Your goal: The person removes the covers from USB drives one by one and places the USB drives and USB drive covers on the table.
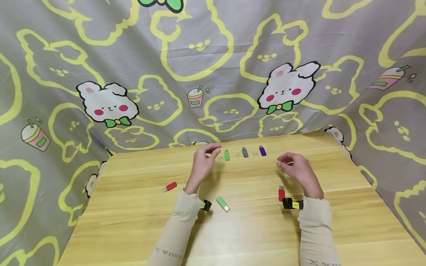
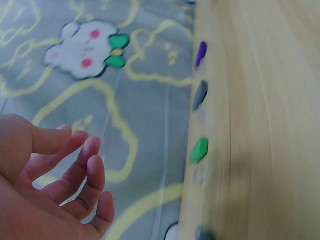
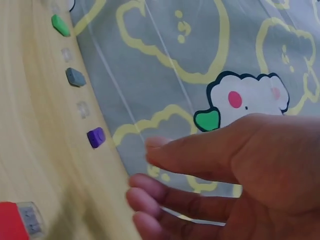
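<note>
My left hand [image 1: 202,162] hovers over the table's back part with fingers loosely bent and nothing in them. Just right of its fingertips stands a row of USB sticks: a green stick [image 1: 227,155], a grey stick [image 1: 245,152] and a purple stick [image 1: 262,150]. Small clear caps [image 1: 237,154] lie between them. To the right of the purple stick, my right hand [image 1: 298,169] is raised, its thumb apart from the bent fingers, holding nothing. In the left wrist view a dark object [image 2: 204,233] shows at the bottom edge, past the green stick.
Nearer on the wooden table [image 1: 253,236] lie a red USB stick [image 1: 171,186] at left, another green stick [image 1: 221,202] by the left wrist, and a second red stick [image 1: 281,194] beside the right wrist. A patterned curtain [image 1: 213,55] hangs behind and around the table.
</note>
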`<state>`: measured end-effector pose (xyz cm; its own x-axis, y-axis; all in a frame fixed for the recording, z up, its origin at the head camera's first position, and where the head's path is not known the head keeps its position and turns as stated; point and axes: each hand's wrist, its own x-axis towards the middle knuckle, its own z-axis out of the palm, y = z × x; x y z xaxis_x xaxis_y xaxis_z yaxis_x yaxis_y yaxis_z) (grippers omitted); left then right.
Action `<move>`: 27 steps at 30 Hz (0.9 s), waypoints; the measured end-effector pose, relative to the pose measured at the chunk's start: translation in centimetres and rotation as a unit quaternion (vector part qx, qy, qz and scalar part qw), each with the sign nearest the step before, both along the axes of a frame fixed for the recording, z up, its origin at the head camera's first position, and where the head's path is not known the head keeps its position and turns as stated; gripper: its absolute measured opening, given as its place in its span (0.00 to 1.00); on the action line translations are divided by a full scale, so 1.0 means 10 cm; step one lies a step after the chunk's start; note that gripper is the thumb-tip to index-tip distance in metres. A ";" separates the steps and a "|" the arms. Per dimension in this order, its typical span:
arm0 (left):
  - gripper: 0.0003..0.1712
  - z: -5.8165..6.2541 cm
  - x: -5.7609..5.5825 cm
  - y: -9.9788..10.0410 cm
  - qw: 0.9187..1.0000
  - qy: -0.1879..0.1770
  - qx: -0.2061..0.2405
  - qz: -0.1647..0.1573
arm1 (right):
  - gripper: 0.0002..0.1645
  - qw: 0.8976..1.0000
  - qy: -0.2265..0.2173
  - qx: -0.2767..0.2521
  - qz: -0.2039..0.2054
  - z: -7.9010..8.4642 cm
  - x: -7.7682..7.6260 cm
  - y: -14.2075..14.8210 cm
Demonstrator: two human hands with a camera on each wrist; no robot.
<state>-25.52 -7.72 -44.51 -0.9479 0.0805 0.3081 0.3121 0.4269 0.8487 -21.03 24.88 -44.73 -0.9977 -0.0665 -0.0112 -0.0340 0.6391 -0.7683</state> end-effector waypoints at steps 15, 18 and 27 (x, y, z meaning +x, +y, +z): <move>0.10 0.02 0.26 -0.53 0.998 -0.002 0.038 0.040 | 0.15 0.985 -0.131 0.103 0.050 0.16 0.16 -0.02; 0.10 0.03 0.27 -0.59 0.998 -0.006 0.045 0.045 | 0.14 0.975 -0.177 0.121 0.050 0.15 0.20 -0.02; 0.10 -0.01 0.28 -0.68 0.997 -0.019 0.067 0.036 | 0.13 0.969 -0.214 0.113 0.055 0.06 0.25 -0.15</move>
<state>-22.73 -14.53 -44.62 -0.9608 -0.0271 0.2758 0.2520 0.3282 0.9104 -18.56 23.33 -44.18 -0.8852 -0.1204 -0.4493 0.1791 0.8033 -0.5681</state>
